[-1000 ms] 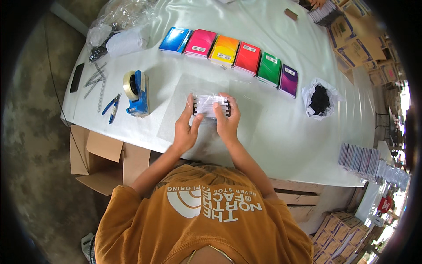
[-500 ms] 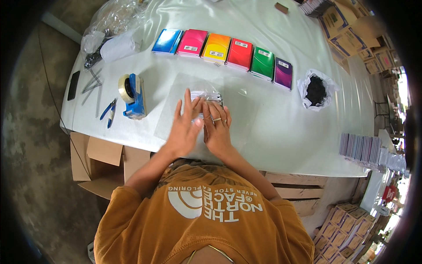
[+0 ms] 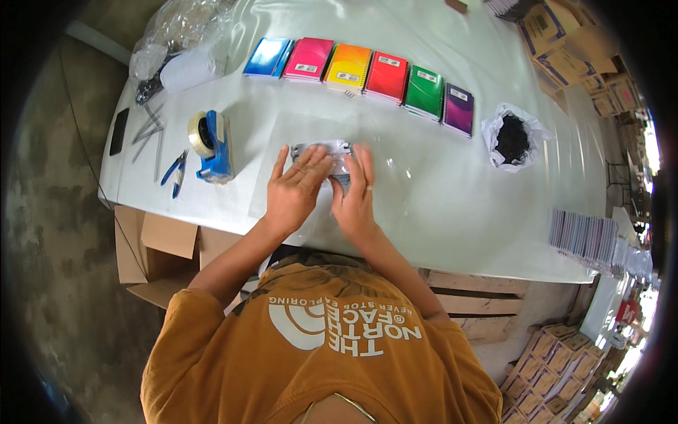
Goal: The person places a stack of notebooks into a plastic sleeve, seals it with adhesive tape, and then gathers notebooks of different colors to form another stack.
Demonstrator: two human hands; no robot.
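Right now I see my left hand (image 3: 296, 187) spread nearly flat, fingers fanned out and pressed palm-down on a small clear-wrapped packet (image 3: 321, 152) lying on the white table (image 3: 438, 212) just above the middle of the frame. My right hand (image 3: 355, 198) lies beside it, also open, its fingers stretched forward over the packet's right end; neither hand is closed around anything, both only press down. The packet shows past my fingertips as a pale grey strip, its long axis running left to right across the frame, lying flat; most of it is hidden under my hands, so I cannot tell what is inside.

Just left of my left hand stands a blue tape dispenser (image 3: 212, 145) with a roll of tape, and further left lie blue-handled pliers (image 3: 174, 169). Toward the upper centre a row of spiral notebooks (image 3: 367, 74) runs from blue through pink, orange, red and green to purple. At the right, well apart from my hands, sits an open white bag of black bits (image 3: 513, 136). Below the table's left edge is an open cardboard box (image 3: 159, 251).
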